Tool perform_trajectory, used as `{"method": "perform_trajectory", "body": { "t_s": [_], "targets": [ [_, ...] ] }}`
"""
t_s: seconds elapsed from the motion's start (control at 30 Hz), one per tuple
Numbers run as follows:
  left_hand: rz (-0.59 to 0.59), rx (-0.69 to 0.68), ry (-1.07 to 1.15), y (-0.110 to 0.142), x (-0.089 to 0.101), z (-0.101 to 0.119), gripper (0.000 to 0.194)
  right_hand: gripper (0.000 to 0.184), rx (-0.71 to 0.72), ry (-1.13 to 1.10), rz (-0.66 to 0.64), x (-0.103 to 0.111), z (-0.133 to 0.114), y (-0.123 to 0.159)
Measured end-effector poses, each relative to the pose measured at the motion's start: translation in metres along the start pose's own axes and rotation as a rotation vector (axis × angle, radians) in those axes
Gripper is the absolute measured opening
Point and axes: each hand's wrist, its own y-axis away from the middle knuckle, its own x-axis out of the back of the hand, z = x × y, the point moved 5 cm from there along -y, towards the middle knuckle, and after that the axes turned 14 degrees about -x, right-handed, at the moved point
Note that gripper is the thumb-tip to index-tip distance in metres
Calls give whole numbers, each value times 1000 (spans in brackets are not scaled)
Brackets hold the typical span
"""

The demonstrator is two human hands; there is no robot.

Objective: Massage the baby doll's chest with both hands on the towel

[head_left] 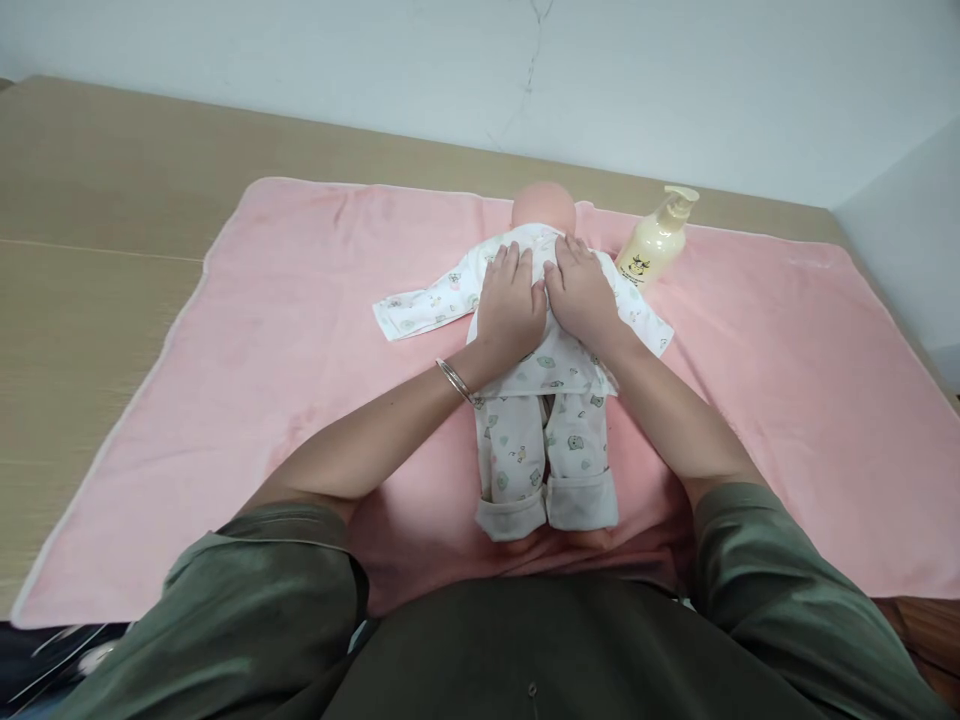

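A baby doll (pixel 544 205) lies on a pink blanket, its head toward the wall. It wears a white printed top (pixel 551 372) with the sleeves spread out, and matching trousers (pixel 517 450) with rolled cuffs. My left hand (pixel 511 305) rests flat on the left part of the top, fingers stretched toward the doll's head. Beside it, my right hand (pixel 581 290) lies flat on the upper right part of the top. The thumbs are close to each other. Nothing is held in either hand. The doll's face cannot be made out.
The pink blanket (pixel 300 300) covers much of a wooden table (pixel 90 200). A pale yellow pump bottle (pixel 654 245) stands right of the doll, near its sleeve. A white wall (pixel 375 70) runs along the back, with another wall at the right.
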Motion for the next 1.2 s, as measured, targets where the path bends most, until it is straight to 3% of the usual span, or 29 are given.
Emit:
{"method": "perform_trajectory", "body": {
  "t_s": [0.2, 0.27, 0.43, 0.5, 0.73, 0.83, 1.0, 1.2],
  "targets": [
    [-44, 29, 60, -21, 7, -35, 45, 56, 46, 35, -23, 5, -15, 32],
    [-75, -3, 15, -21, 7, -32, 46, 54, 69, 53, -44, 7, -14, 30],
    [-154, -104, -271, 1, -2, 9, 57, 59, 49, 40, -78, 4, 2, -2],
    [-165, -134, -352, 6, -5, 15, 57, 59, 39, 56, -69, 2, 3, -4],
    [-214, -119, -292, -14, 2, -19, 51, 54, 138, 171, -7, 6, -15, 35],
    [-212, -123, -331, -10, 2, -11, 52, 53, 150, 117, -16, 7, -12, 26],
    [-180, -196, -376, 3, -4, 13, 51, 59, 19, 79, -37, 4, 2, -2],
    [-244, 2, -346, -17, 6, -6, 56, 60, 41, 189, -40, 3, -14, 28]
  ]
}}
